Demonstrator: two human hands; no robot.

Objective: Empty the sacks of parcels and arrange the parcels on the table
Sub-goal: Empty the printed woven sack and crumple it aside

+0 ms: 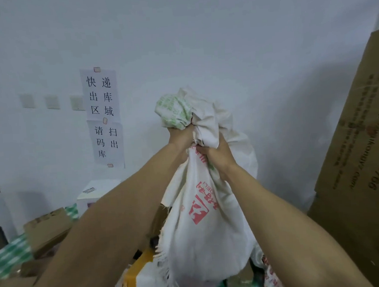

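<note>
Both arms reached up and forward; the left hand (pixel 181 136) and right hand (pixel 217 153) each had their grip clamped on the bunched end of one white sack (pixel 203 220), hanging over the checked counter (pixel 8 257). Two brown parcels (pixel 47 231) lay left; a tall carton (pixel 362 153) crowded the right edge.

Parcel pickup depot, wall notices (pixel 101 95) marking express outbound area, stacked cartons (pixel 361 144)
</note>
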